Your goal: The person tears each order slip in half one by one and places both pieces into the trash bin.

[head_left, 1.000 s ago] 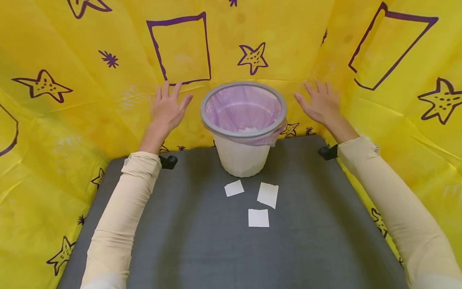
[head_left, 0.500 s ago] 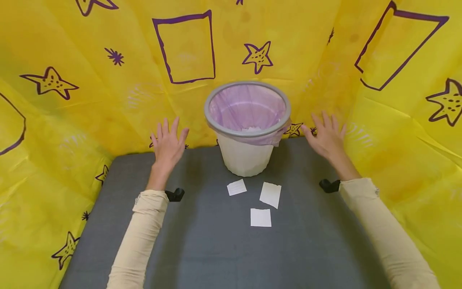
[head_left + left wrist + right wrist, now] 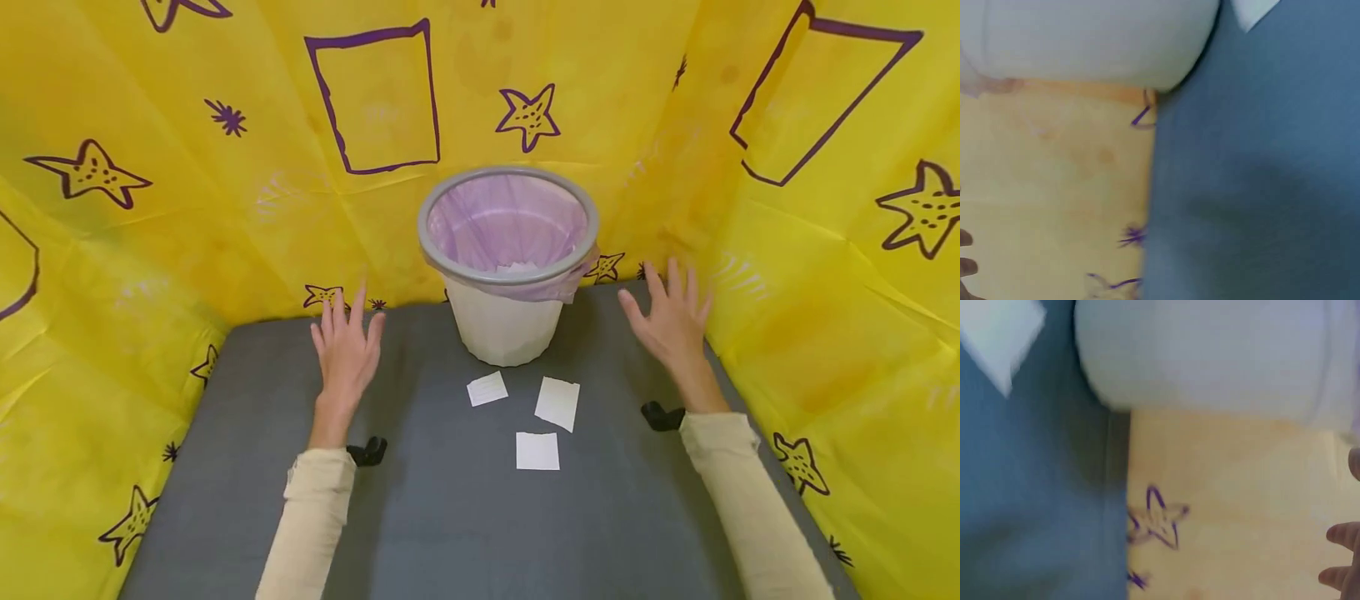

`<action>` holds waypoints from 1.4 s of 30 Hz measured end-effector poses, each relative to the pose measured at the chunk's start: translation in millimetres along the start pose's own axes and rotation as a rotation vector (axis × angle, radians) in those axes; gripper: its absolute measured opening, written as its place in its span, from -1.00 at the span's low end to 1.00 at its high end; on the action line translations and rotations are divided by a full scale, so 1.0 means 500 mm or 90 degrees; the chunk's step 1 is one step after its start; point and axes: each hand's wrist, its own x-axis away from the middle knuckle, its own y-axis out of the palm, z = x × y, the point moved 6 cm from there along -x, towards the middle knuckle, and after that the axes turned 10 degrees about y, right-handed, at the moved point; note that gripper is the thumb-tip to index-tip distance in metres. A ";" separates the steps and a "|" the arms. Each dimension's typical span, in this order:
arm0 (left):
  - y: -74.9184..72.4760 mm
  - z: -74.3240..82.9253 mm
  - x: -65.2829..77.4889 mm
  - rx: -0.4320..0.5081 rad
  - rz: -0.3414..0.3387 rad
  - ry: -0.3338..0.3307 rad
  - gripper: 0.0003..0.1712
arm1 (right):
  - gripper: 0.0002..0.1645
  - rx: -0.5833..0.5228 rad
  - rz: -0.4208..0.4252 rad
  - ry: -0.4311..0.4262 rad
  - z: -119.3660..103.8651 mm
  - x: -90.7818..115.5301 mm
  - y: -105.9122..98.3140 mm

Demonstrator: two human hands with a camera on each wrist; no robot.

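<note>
In the head view a white waste bin (image 3: 504, 329) stands upright at the back of the grey table, with a grey rim and a purple liner bag (image 3: 510, 221). Some white paper lies inside it. Three white paper pieces lie in front: a small lined one (image 3: 487, 389), a larger one (image 3: 557, 403) and a squarish one (image 3: 537, 451). My left hand (image 3: 347, 354) hovers left of the bin, fingers spread, holding nothing. On the bin's other side my right hand (image 3: 672, 325) is likewise spread, touching nothing. Only fingertips (image 3: 967, 267) show in the left wrist view.
Yellow cloth walls (image 3: 390, 225) with purple star drawings enclose the table (image 3: 450, 533) at the back and both sides. A black wrist mount sits at each cuff, the left mount (image 3: 367, 452) and the right mount (image 3: 662, 416).
Both hands have drawn back toward the viewer and lower in the head view, from beside the bin's rim to beside its body. The bin and paper pieces have stayed put.
</note>
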 end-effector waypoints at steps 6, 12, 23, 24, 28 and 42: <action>0.030 -0.019 0.114 0.030 0.015 -0.054 -0.25 | -0.14 -0.047 0.039 0.004 -0.007 0.107 0.046; 0.031 -0.005 0.135 0.009 0.026 -0.046 -0.25 | -0.16 -0.032 0.080 -0.005 -0.013 0.143 0.050; 0.146 0.075 0.269 0.005 -0.003 -0.037 -0.27 | -0.16 -0.056 0.077 0.006 -0.028 0.272 0.151; 0.150 0.076 0.269 0.005 -0.011 -0.038 -0.27 | -0.16 -0.056 0.072 0.009 -0.027 0.272 0.155; 0.157 0.082 0.269 0.005 -0.021 -0.037 -0.27 | -0.14 -0.053 0.062 0.012 -0.024 0.276 0.164; 0.250 0.125 0.321 0.029 -0.092 -0.006 -0.28 | -0.12 -0.010 -0.021 -0.015 -0.016 0.330 0.268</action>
